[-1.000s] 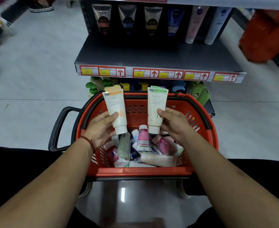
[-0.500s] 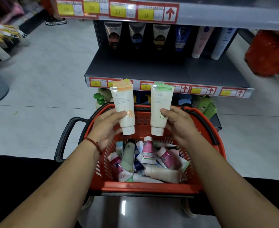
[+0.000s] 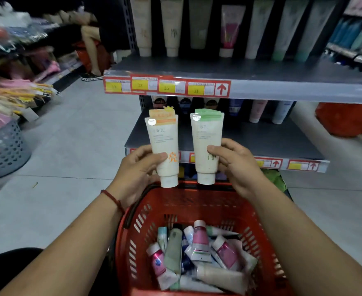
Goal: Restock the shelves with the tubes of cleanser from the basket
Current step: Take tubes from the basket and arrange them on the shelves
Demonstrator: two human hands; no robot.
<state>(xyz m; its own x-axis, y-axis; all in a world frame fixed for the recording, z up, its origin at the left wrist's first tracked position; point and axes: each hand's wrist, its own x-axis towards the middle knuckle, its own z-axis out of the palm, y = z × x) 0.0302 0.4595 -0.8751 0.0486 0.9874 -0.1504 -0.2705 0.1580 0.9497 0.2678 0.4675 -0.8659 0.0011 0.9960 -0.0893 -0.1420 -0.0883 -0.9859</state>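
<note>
I see caps down, long axes upright: left hand (image 3: 137,167) grips orange-topped tube (image 3: 164,135), right hand (image 3: 237,163) grips green-topped tube (image 3: 206,133), before grey shelf (image 3: 272,142), tiled floor (image 3: 79,146).

Light dim and flat; colours muted. One small white glare spot on the upper left corner of the orange-topped tube (image 3: 164,144) and of the green-topped tube (image 3: 206,142). Recesses under the upper shelf (image 3: 261,69) dark. Tubes standing on it soft, smeared. Left margin strongly motion-blurred: hanging goods (image 3: 15,92) streak. Wide-angle distortion: shelf edges tilt and bow toward the frame borders. Basket (image 3: 197,202) contents fairly sharp, evenly lit.
</note>
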